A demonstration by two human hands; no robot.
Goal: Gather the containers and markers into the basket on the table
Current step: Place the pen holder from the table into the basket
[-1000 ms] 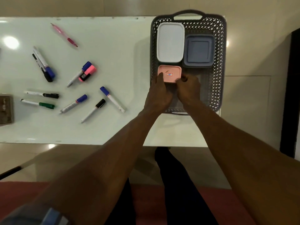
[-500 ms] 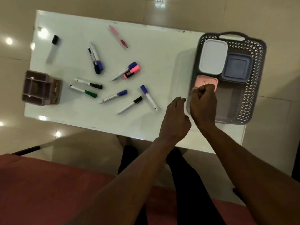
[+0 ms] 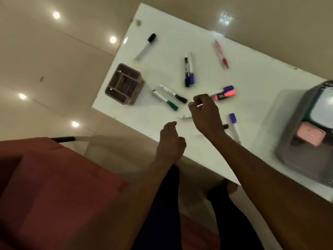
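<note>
White slim marker [image 3: 199, 105] pinched in right hand [image 3: 205, 114] fingers, lifted off the white desk [image 3: 252, 78], likely bound for grey plastic basket [image 3: 288, 141]; left hand [image 3: 171, 139] loosely curled, empty.

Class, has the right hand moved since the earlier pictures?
Yes. The right hand has left the basket and the pink box inside it, and gone left across the table to the markers beside the pink highlighter.

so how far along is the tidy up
Done: pink container and white container sit in the grey basket. In hand: right hand over the scattered markers, grip unclear; left hand empty. Left: green-capped marker, pink highlighter, brown divided organizer.
</note>
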